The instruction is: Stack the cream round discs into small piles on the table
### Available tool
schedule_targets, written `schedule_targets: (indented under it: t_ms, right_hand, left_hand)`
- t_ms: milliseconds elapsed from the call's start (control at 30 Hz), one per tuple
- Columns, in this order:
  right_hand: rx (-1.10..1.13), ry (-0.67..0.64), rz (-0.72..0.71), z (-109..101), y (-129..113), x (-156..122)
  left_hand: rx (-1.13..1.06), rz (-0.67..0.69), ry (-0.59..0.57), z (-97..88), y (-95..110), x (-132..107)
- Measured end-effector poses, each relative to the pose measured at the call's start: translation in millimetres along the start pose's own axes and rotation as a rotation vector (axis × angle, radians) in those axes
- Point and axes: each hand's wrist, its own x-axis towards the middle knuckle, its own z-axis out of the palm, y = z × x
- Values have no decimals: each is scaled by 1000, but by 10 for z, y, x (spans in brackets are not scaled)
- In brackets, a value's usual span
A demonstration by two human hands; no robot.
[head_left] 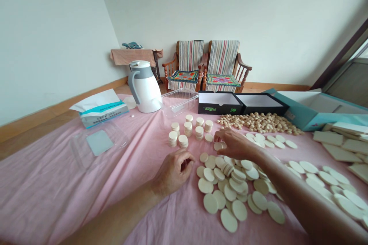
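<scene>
My right hand (234,142) reaches forward over the pink cloth, its fingers bent down around a small pale wooden disc (219,146). Part of that grip is hidden behind the hand. To its left stand several short stacks of round discs (188,128), roughly in rows. My left hand (176,169) rests on the cloth just in front of these stacks, fingers curled in and thumb close to the index finger; nothing shows in it. Between my forearms lies a loose heap of larger-looking discs (230,187), some overlapping and tilted.
Small wooden balls (258,121) lie behind my right hand, before two black boxes (220,108). Square wooden pieces (339,147) and a light-blue box (304,116) are at right. A white jug (147,92), clear plastic tray (181,99) and tissue pack (102,110) stand at left.
</scene>
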Motion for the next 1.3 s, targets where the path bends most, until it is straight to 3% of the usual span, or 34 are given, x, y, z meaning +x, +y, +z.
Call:
schedule_targets:
  t_ms: [133,300,467,567,700,800,967,1100,1300]
  right_hand:
    - [44,71,24,16,-1,48]
    - [143,316,66,129,-14,157]
    - [175,322,53,302,-51,222]
    - [180,313,82,238,-33,208]
    - [122,161,115,-34,23,92]
    - [59,-29,16,-184,32,-22]
    - [11,-118,-65,-129,23,-65]
    - [31,-2,-52,-33,42,1]
    - [75,312,59,82,-4,124]
  left_hand:
    - [-4,-1,-7,-3,-1,5]
    - [-20,8,-4,6,-12,6]
    - [-1,3,6,13,-13,2]
    - [-8,-6,0,7,-6,2]
    - [-27,-8,-19,-4,5,5]
    - [-17,-10,-25,-5,10,7]
    - [-1,-11,-15,1,1,4]
    - [-1,-5,-20,-1,-6,2]
    - [-8,-19,-24,1,-13,0]
